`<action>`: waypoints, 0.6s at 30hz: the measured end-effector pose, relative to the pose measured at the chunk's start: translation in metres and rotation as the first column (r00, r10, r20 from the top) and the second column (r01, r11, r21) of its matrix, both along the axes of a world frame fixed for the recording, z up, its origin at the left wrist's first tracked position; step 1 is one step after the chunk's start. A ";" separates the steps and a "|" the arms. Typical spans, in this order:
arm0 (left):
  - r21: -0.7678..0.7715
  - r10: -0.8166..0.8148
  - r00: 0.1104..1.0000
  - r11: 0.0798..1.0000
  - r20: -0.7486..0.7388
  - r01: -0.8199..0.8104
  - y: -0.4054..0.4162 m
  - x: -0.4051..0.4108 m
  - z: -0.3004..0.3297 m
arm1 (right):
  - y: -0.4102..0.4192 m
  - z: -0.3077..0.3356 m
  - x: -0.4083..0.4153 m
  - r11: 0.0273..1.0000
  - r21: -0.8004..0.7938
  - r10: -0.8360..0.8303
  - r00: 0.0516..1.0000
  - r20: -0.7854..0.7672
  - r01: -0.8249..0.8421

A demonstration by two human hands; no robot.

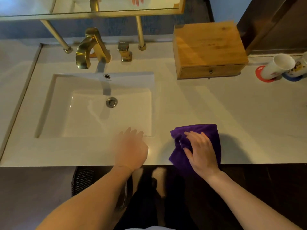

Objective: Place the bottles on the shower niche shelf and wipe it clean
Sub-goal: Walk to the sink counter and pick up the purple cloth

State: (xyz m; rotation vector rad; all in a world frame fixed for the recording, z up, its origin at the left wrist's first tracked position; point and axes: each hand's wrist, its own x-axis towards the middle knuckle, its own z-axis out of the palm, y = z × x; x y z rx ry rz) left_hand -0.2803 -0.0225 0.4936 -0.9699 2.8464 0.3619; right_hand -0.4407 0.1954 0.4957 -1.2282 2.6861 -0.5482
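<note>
We see the crumpled purple microfibre cloth [207, 138] on the white tabletop [240, 113] under our right hand [201, 153], whose spread fingers [189, 135] press it flat. Our left hand [130, 150] rests open beside it, fingertips at the white rectangular sink [49, 103]. Beyond the right fingers, two white paper cups [277, 67] are partly cut off; their contents are hidden.

1. The sink basin [49, 103] is set into the countertop [216, 105], left of its middle.
2. The faucet [91, 47] stands behind the basin, with a handle [124, 52] just to its right.
3. A wooden box [207, 47] sits at the back right.
4. Two cups [279, 67] stand right of the box, on coasters [259, 72].
5. A cloth [209, 135] lies at the front edge, right of the basin, under the right hand [201, 153].
6. The left hand [131, 148] rests on the counter before the basin.
</note>
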 end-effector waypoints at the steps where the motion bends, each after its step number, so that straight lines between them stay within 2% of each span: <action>1: -0.003 -0.011 1.000 1.000 0.004 0.011 -0.001 0.000 -0.001 | -0.002 0.002 0.002 0.999 -0.028 -0.034 0.999 0.009 0.034; 4: -0.008 -0.026 1.000 1.000 0.010 0.026 -0.004 0.003 -0.005 | -0.008 0.010 0.012 0.981 -0.154 -0.126 0.992 -0.029 0.120; 10: 0.019 -0.070 0.994 0.997 -0.085 0.071 -0.005 0.009 -0.007 | 0.005 0.049 0.055 0.843 -0.378 -0.384 0.920 0.073 0.382; 12: 0.048 -0.075 0.983 0.995 -0.167 0.084 -0.003 0.012 -0.001 | 0.017 0.063 0.080 0.766 -0.387 -0.472 0.858 0.202 0.513; 14: 0.076 -0.096 0.968 0.990 -0.233 0.117 0.007 0.019 0.005 | 0.033 0.078 0.107 0.694 -0.346 -0.577 0.775 0.257 0.631; 18: 0.215 -0.278 0.884 0.902 -0.376 0.375 0.056 0.069 0.000 | 0.069 0.089 0.170 0.563 -0.300 -0.717 0.635 0.286 0.770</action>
